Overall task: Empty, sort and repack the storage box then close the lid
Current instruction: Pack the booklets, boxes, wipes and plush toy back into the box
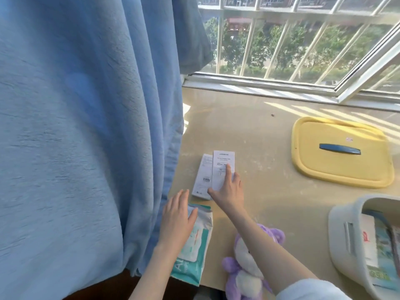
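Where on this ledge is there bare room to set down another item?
Bare ledge: between the white boxes and the yellow lid, behind them to the window frame, and between plush toy and storage box. Crowded by the curtain: wipes pack under the left hand, right hand on the boxes.

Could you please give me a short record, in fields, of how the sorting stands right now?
surface: beige sill by a barred window
storage box: lower right, lid off, printed packs inside
lid: yellow, lying flat on the sill beyond the box
left hand: flat on a wipes pack
right hand: straight fingers on two white boxes lying together
plush toy: purple, partly under the right forearm
curtain: blue, at the left
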